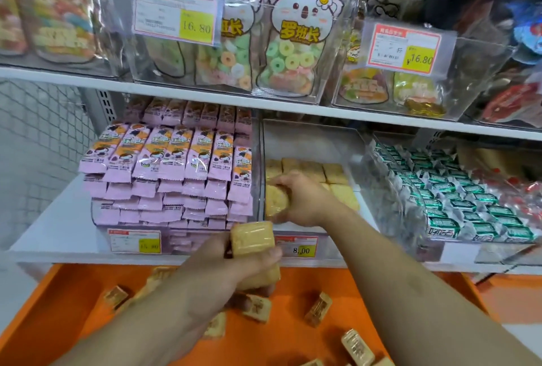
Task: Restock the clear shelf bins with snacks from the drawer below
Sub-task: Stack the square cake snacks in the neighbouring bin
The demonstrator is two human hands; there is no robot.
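Head view looks down on both bare hands at a shelf front. Right hand reaches over the low front wall of the clear bin, fingers curled round a pale yellow wrapped snack held just inside the bin's left wall. Beyond that hand, flat square packets line the bin floor, with open room above them up to the shelf overhead. Left hand, nearer and lower, grips a stack of glossy yellow snack blocks that rises in front of the white shelf edge, just left of the 8.00 price tag. Beneath both forearms lies the orange drawer, its smooth floor scattered with small tan rectangular packs, well apart from one another. Left of the hands, pink crinkle-edged sachets fill the neighbouring bin nearly to the shelf above; right of them, green-and-white foil packets slope in rows.
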